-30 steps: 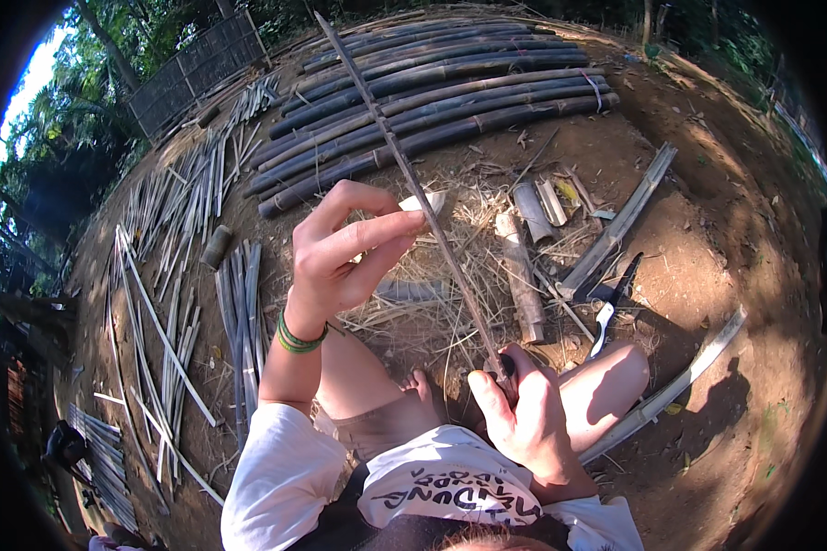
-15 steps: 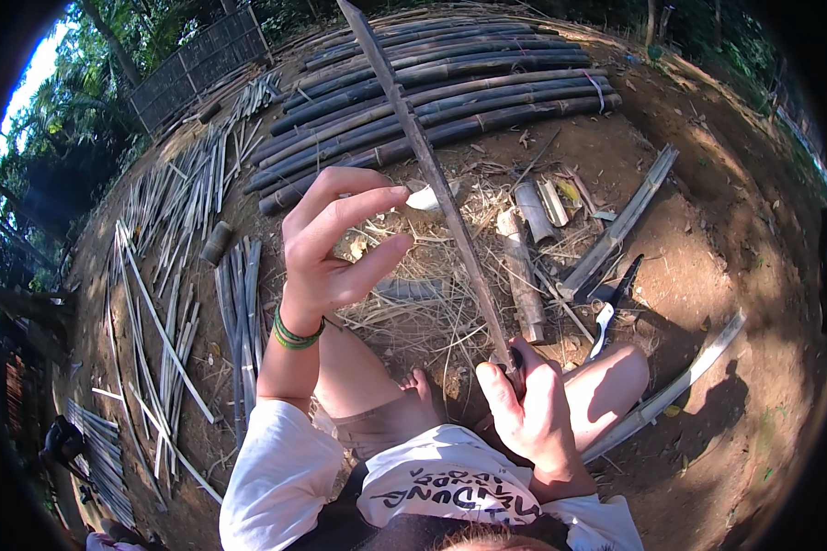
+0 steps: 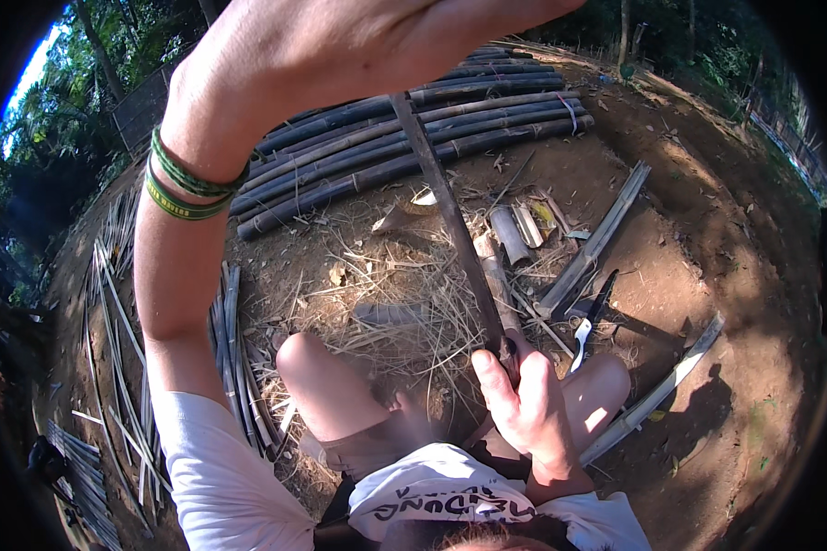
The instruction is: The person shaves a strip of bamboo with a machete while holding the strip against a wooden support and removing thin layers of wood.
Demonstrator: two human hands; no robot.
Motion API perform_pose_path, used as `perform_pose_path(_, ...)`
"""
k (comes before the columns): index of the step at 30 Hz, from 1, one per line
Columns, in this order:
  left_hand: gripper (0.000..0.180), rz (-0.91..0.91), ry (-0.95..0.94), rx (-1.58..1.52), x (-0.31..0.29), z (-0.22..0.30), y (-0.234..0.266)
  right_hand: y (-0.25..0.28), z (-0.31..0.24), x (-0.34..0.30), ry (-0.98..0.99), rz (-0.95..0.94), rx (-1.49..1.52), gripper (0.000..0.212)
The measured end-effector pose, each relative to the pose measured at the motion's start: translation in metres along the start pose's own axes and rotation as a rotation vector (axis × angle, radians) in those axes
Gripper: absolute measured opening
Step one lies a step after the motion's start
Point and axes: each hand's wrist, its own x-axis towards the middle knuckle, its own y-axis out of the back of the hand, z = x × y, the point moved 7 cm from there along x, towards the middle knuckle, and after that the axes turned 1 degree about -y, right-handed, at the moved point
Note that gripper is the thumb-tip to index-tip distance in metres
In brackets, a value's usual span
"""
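My right hand [image 3: 528, 395] is closed round the lower end of a long, dark bamboo strip [image 3: 450, 207], thumb along its near side. The strip slants up and away to the left, and its upper part passes behind my left hand [image 3: 340, 60]. Raised close at the top of the view, that hand is bent at the wrist, with green bands [image 3: 188, 193] round it. Its fingers run out past the upper edge, so their grip is hidden. Below the strip, a short bamboo piece [image 3: 492, 266] lies on the ground.
Dark bamboo poles [image 3: 404, 147] lie stacked ahead. Many thin split strips [image 3: 110, 303] spread at the left. A tool with a white handle [image 3: 582, 342] and dark blade lies beside my right knee. Split bamboo lengths [image 3: 597, 239] and shavings [image 3: 386, 266] cover the ground nearby.
My left hand has risen from beside the strip to the top of the view, much closer to the camera. The right hand keeps its hold on the strip. The view has shifted slightly.
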Motion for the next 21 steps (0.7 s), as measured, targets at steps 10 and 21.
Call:
perform_pose_path(10,0.081,-0.036,-0.031,-0.095,0.03,-0.001,-0.062,0.01,0.0,0.022,0.043,0.1,-0.015,0.03)
perform_pose_path(21,0.082,0.092,0.073,0.001,0.024,-0.046,-0.056,-0.009,0.003,0.063,-0.207,-0.058,0.135,0.033)
